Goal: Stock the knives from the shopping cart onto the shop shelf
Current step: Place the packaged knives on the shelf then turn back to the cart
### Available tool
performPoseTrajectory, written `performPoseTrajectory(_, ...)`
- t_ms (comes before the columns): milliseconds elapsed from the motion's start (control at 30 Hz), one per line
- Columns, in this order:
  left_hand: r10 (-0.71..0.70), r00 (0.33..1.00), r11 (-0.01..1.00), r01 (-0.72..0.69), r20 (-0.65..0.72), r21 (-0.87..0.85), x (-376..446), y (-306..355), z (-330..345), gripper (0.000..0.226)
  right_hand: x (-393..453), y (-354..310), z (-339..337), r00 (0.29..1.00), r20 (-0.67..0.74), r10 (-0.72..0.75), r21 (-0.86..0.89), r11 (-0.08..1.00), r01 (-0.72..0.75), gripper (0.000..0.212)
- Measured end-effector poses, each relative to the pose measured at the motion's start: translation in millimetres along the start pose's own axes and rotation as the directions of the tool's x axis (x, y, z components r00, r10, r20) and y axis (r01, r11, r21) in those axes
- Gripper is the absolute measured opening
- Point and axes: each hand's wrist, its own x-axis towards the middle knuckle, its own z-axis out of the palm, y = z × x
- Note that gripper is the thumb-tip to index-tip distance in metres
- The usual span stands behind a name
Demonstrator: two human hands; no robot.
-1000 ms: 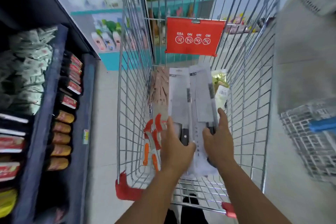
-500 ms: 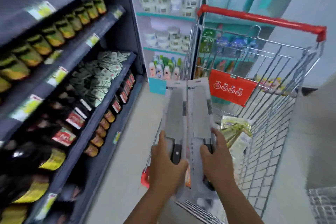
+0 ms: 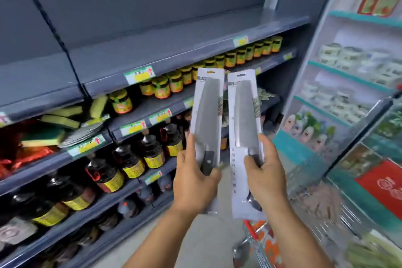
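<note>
1. Both hands are raised in front of the shelving, each gripping one packaged knife: the left hand [image 3: 194, 183] is curled round the lower end of the left knife pack [image 3: 206, 119], thumb along its left edge, and the right hand [image 3: 266, 177] clasps the right knife pack [image 3: 245, 128] at the handle end, fingers wrapped over the card
2. Both packs stand nearly upright, blades pointing up from the hands, side by side with a narrow gap between them
3. A second ago the two packs lay together inside the shopping cart [image 3: 264, 243] with the hands on them; half a second ago they were lifted above the basket, still touching edge to edge; now they are parted and turned toward the shelves, and the cart shows only low to the right of the right hand
4. Above and to the left of the hands runs a bare grey shelf [image 3: 174, 45] with yellow price tags on its lip
5. Behind the packs stands a row of yellow-labelled jars [image 3: 230, 59]; left of the left hand are dark sauce bottles [image 3: 128, 159], and farther left lie sponges [image 3: 61, 121]
6. Right of the right hand stands a white shelving unit with teal edges [image 3: 343, 76], blurred
</note>
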Motion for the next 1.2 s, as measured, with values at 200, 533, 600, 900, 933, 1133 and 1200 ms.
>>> performPoseTrajectory(200,-0.071,0.969,0.997,0.060,-0.238,-0.052,-5.9,-38.1,-111.7,0.094,-32.9,-68.8,88.3,0.965,0.229,-0.127,0.075,0.991,0.113,0.054)
performPoseTrajectory(533,-0.050,0.851,0.998,0.055,-0.522,-0.006,-26.2,-119.1,-326.9,0.095,-136.5,-201.3,249.6,0.824,0.413,-0.387,0.219,0.921,0.322,0.053)
performPoseTrajectory(600,-0.069,0.820,0.997,0.070,-0.568,-0.020,-31.4,-133.4,-366.5,0.094,-156.7,-223.6,280.9,0.795,0.437,-0.420,0.255,0.906,0.339,0.053)
performPoseTrajectory(900,-0.113,0.677,0.987,0.162,-0.727,-0.003,-57.1,-179.2,-513.2,0.076,-230.2,-314.2,391.7,0.645,0.546,-0.535,0.319,0.845,0.430,0.051)
performPoseTrajectory(933,-0.115,0.658,0.984,0.177,-0.744,0.004,-59.0,-183.1,-527.2,0.075,-236.2,-323.4,402.0,0.620,0.566,-0.543,0.330,0.839,0.432,0.051)
performPoseTrajectory(1133,-0.168,0.576,0.949,0.315,-0.800,0.028,-64.5,-205.8,-600.3,0.071,-265.0,-371.7,474.0,0.487,0.645,-0.588,0.428,0.807,0.407,0.050)
performPoseTrajectory(1200,-0.196,0.543,0.931,0.364,-0.816,0.018,-61.3,-215.7,-620.3,0.072,-272.5,-384.4,499.3,0.454,0.668,-0.589,0.436,0.805,0.402,0.052)
